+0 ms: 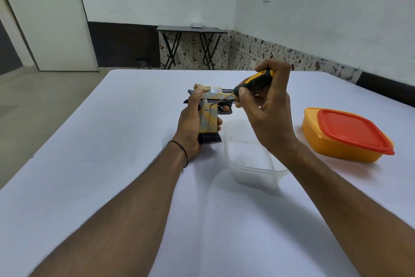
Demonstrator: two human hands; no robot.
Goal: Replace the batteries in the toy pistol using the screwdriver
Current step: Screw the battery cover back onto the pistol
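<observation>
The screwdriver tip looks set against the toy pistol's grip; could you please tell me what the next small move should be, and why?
Probably twist the screwdriver in place, without lifting it. Its tip rests on a small spot, likely a screw, high on the grip of the toy pistol. The right hand grips the handle and the left hand holds the pistol.

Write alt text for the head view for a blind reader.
The right hand grips a yellow-and-black screwdriver, its tip set against the grip of a toy pistol held by the left hand at a white table. A clear tub and an orange lidded container sit to the right.
</observation>
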